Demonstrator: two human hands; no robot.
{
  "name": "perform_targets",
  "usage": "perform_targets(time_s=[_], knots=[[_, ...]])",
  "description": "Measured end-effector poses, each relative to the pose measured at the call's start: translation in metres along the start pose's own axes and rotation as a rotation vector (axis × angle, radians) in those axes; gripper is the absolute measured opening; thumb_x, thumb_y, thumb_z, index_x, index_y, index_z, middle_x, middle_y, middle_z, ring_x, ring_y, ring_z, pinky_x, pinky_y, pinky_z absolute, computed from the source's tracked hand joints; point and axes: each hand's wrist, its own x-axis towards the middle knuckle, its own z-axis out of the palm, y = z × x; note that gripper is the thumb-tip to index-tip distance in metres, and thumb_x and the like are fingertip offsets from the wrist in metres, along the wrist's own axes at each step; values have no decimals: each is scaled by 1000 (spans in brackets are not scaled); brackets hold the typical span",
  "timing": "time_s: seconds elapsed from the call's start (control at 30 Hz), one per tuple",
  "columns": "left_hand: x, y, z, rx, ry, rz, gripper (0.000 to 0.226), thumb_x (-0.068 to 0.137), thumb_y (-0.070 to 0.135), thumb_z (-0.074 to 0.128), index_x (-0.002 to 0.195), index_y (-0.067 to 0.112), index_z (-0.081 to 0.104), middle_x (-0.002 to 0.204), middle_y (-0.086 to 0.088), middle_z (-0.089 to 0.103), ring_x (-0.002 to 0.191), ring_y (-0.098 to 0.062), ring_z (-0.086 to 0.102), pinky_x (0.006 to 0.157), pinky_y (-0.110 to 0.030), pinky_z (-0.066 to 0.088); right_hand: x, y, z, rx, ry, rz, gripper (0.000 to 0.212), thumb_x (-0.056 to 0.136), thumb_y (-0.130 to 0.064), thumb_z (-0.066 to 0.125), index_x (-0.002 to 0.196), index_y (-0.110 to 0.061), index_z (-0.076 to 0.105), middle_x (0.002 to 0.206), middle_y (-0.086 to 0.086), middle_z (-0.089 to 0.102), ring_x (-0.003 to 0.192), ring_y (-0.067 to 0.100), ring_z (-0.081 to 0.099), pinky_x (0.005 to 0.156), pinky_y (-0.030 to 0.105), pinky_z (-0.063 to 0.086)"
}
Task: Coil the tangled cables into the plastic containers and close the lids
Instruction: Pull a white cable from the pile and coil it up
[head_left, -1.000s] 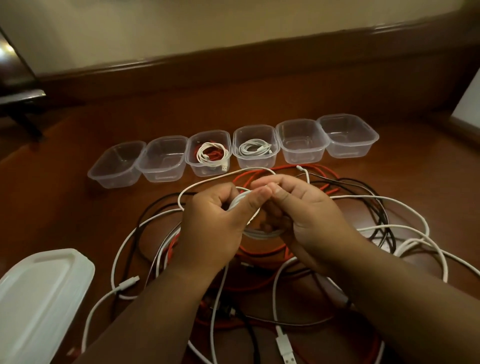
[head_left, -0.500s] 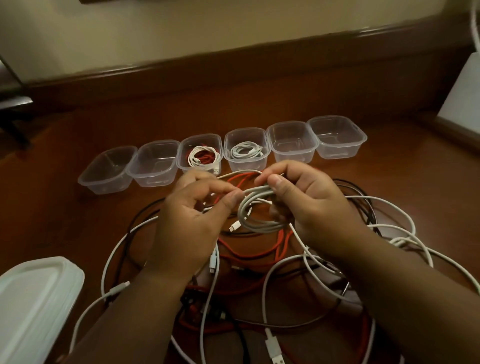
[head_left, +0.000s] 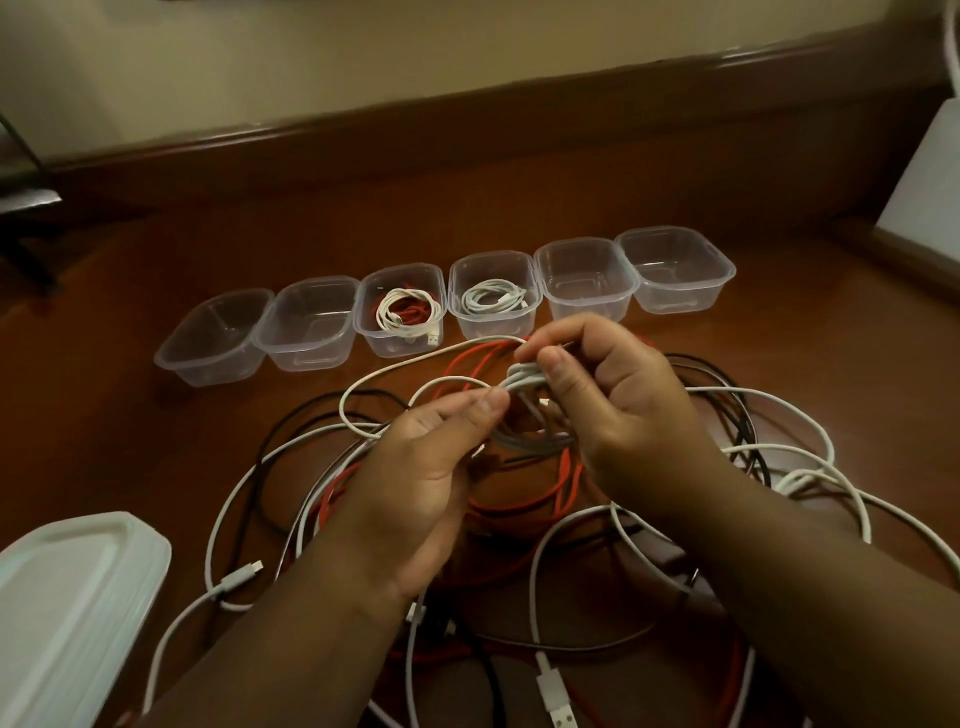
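Cables (head_left: 545, 499) in white, red and black sprawl tangled over the middle of the brown wooden table (head_left: 779, 374), their near ends cut off by the frame and partly hidden under both forearms. Six clear, thin-walled plastic containers (head_left: 587, 275) with rounded corners line up toward the far edge; two hold coils. Stacked white lids (head_left: 67, 608) sit at the near left corner, cropped. The right hand (head_left: 618, 405) grips a small white coil (head_left: 524, 379); the left hand (head_left: 436, 457) pinches its strand.
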Motion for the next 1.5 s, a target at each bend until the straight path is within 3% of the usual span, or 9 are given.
perform_targets(time_s=[0.2,0.3,0.67,0.83,0.97,1.07,1.2,1.3,1.5], knots=[[-1,2,-6,-100,-131,-108,35,75,23,74,105,5,69,105,-17,63,99,-26,61,90,-38,48,0,-1,-2,-199,-45,-127,14,96,-15,52,101,-24,62,90,-7,67,85,9,66,68,21,54],[-2,0,0,154,-59,-37,42,71,10,79,108,-2,64,103,-22,66,99,-31,66,100,-50,50,-1,4,0,-311,-30,-178,12,97,-15,54,103,-20,63,89,-5,68,81,10,66,66,27,53],[-2,-1,-4,934,158,377,34,90,11,64,111,37,69,91,12,68,83,-9,66,72,-40,59,3,13,-3,-619,10,-320,24,97,-23,50,108,-11,66,93,-4,68,84,5,58,70,14,43],[0,7,-7,662,173,194,25,84,12,68,97,33,71,81,-13,66,79,-32,68,78,-53,58,4,13,-6,-617,55,-294,19,99,-21,50,108,-12,65,83,-10,61,72,3,53,63,14,40],[1,11,-5,331,45,35,29,92,2,57,115,17,67,76,-13,58,64,-17,57,64,-33,51,6,9,-10,-551,87,-246,14,99,-18,51,104,-16,64,76,-6,62,66,9,55,57,26,44],[0,13,-4,322,20,32,29,84,14,63,112,21,70,76,-4,61,59,-10,50,57,-24,44,7,4,-11,-402,123,-129,14,101,-15,50,99,-21,63,78,2,64,65,17,57,57,35,46],[2,13,-5,453,167,136,22,66,34,70,84,23,78,87,-6,74,80,-17,68,78,-35,56,14,-4,-13,306,215,287,24,104,-14,42,93,-14,63,57,-8,50,49,6,40,49,23,37],[3,14,-5,533,250,284,13,68,32,74,79,25,78,88,-3,74,85,-16,72,73,-25,58,16,-7,-8,708,238,445,26,104,-14,38,94,-8,62,52,-7,35,44,5,29,46,21,31],[7,2,3,210,309,108,23,66,32,73,79,13,80,90,-14,76,90,-27,74,86,-40,57,12,-9,6,952,314,488,24,105,-14,36,100,-7,58,55,-4,37,41,4,29,44,19,34]])
